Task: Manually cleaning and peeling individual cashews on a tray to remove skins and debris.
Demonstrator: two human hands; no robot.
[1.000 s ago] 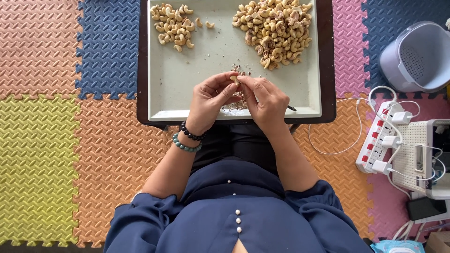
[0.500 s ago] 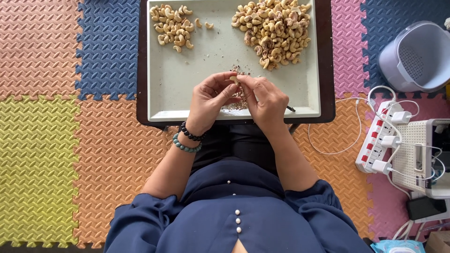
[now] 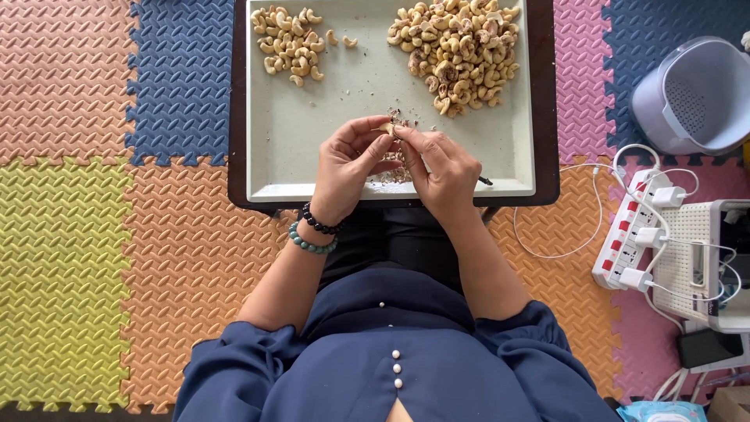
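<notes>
Foam mat floor (image 3: 101, 234), tray up top.
Dark board (image 3: 237, 117) at twelve o'clock on the mats; power strip (image 3: 629, 242), white box (image 3: 703, 258) at three o'clock, basket (image 3: 691, 98) at two.

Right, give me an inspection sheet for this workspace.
Surface: pale tray on a dark board, laid over coloured foam floor mats.
Job's things: small pile of pale cashews top left; bigger pile of mixed cashews top right; one nut pinched between both hands.
Clutter: husk crumbs under the hands.
Hands: left hand and right hand meet over the tray, fingertips on the nut.
Cables: white leads running to a power strip.
Surroundings: lilac basket, white box.
</notes>
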